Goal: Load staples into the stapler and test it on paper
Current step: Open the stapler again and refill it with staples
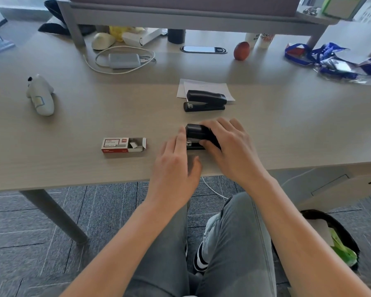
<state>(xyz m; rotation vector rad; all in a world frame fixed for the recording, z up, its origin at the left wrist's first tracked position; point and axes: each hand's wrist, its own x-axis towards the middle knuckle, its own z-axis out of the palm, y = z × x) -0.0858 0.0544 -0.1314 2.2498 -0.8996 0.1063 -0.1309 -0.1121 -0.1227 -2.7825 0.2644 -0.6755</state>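
A black stapler [196, 133] lies near the desk's front edge, its mouth pointing left. My right hand [229, 144] covers its rear half and grips it, thumb along the near side. My left hand [176, 161] rests just left of the stapler's front, fingers spread, fingertips touching its nose. A second black stapler [205, 100] sits farther back, partly on white paper sheets [206, 86]. An open red-and-white staple box [123, 145] lies to the left, its tray slid out to the right.
A white toy figure [41, 95] lies far left. A grey power bank with white cable [124, 60], a red apple [241, 50], cups and blue lanyards [321, 56] line the back. A bin [334, 236] stands on the floor at right.
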